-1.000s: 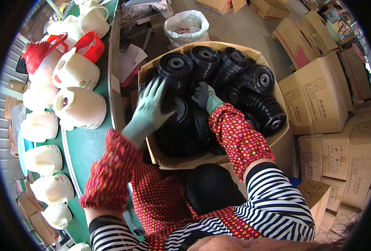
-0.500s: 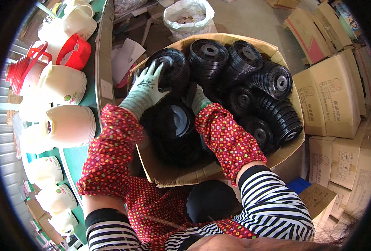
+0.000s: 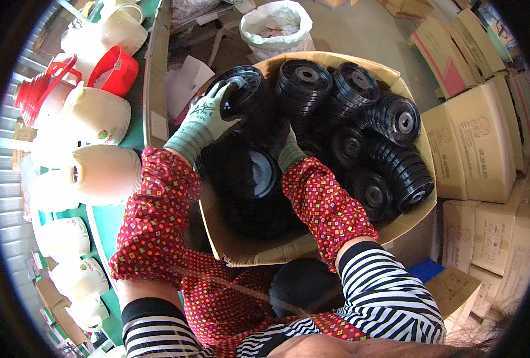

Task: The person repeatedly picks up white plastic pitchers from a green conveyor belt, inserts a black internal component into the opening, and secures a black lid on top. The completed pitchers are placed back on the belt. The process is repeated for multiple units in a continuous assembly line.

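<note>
My left hand (image 3: 208, 122), in a pale green knitted glove, is closed over the edge of a stack of black plastic discs (image 3: 246, 88) at the box's far left corner. Its fingertips reach onto the top disc and the thumb lies along the near side. Between this stack and its neighbours is my right hand (image 3: 290, 150), gloved too; its fingers are dark and mostly hidden against the black plastic. Several more stacks of discs (image 3: 305, 77) fill the cardboard box (image 3: 265, 258). Below my hands a black disc with a grey shiny centre (image 3: 259, 174) sits in shadow.
At left, a green-topped table (image 3: 102, 230) carries cream-coloured jugs (image 3: 106, 173) and red plastic parts (image 3: 114, 70). A white bag-lined bin (image 3: 277, 30) stands beyond the box. Cardboard cartons (image 3: 474, 143) are piled at right. A black round seat-like shape (image 3: 306, 286) lies near my lap.
The top disc under my left hand has tilted, and its hollow face shows more. My left fingers have shifted toward its rim. The whole view has moved slightly.
</note>
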The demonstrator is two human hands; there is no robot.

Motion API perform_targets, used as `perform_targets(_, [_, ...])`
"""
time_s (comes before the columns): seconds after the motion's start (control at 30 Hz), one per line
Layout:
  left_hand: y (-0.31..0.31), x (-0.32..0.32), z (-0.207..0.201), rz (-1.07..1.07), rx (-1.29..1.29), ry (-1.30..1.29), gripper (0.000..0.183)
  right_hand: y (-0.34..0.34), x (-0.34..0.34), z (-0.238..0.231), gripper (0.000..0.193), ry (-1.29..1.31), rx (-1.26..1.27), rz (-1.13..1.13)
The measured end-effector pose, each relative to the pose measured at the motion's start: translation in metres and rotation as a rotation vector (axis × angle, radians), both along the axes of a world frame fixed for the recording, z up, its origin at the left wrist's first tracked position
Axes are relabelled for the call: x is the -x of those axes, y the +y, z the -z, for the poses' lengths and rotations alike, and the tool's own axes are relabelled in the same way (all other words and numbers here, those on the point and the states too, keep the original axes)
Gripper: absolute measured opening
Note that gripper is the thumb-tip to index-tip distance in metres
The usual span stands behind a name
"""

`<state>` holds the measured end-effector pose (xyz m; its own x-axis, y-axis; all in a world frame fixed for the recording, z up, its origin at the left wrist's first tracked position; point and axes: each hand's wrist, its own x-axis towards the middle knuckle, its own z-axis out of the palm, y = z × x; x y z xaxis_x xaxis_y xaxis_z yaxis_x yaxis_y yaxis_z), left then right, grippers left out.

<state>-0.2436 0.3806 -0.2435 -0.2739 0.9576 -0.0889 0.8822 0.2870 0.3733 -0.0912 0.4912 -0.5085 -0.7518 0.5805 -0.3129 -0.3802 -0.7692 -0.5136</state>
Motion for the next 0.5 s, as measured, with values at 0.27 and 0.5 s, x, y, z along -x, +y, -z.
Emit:
perform_targets(0.27, [-0.033,-0.020,-0.013,-0.022,-0.219,0.088,0.080,-0.013,-0.012,-0.077,0.060,0.185,0.313,-0.018])
perform_targets(0.5, [-0.143,-0.131,-0.074,-0.093,-0.564,-0.056,0.099,-0.060,-0.113,-0.198,0.071,0.052,0.090,-0.104])
